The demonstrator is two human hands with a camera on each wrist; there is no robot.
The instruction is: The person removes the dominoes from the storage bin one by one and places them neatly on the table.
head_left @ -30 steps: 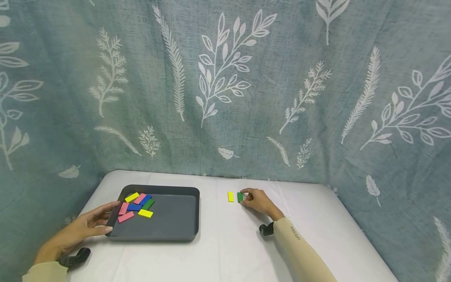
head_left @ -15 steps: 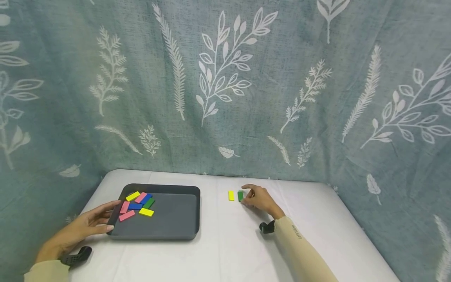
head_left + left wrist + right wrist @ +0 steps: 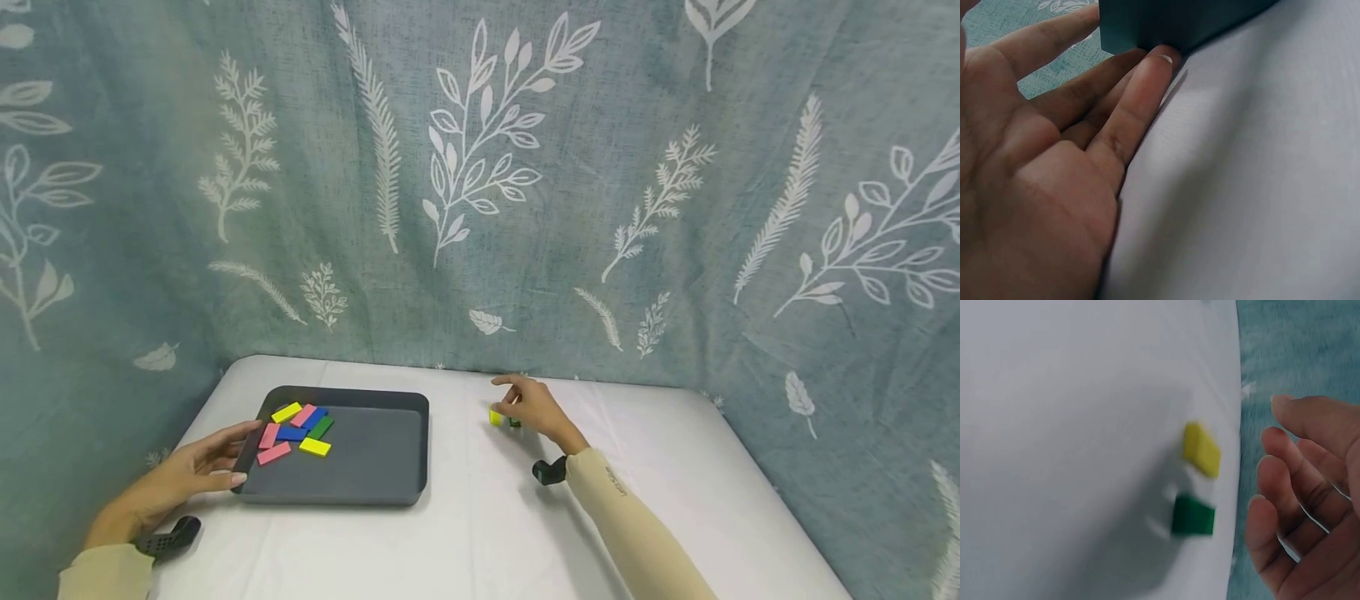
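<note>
On the left, my left hand (image 3: pixel 191 467) rests its fingertips and thumb along the left wall of a dark grey tray (image 3: pixel 382 497). The left wrist view shows the fingers (image 3: pixel 1141 90) fairly straight at the tray's outer side (image 3: pixel 1172 22). My right hand (image 3: pixel 534 407) hovers over the table, holding nothing, its fingers loosely bent. Below it are a small yellow block (image 3: pixel 1200 450) and a green block (image 3: pixel 1193 516), side by side on the white cloth. From the head view, the right hand partly covers both blocks.
Several flat blocks lie grouped in the tray's left part: a pink block (image 3: pixel 274 453), a blue block (image 3: pixel 291 433), a green block (image 3: pixel 322 427) and a yellow block (image 3: pixel 315 447) among them. A patterned blue-green curtain (image 3: pixel 390 275) borders the white-covered table (image 3: pixel 465 533).
My right hand has let go of the green block, lifted and shifted slightly left over the two blocks. The left hand keeps its place at the tray. The head view has shifted slightly.
</note>
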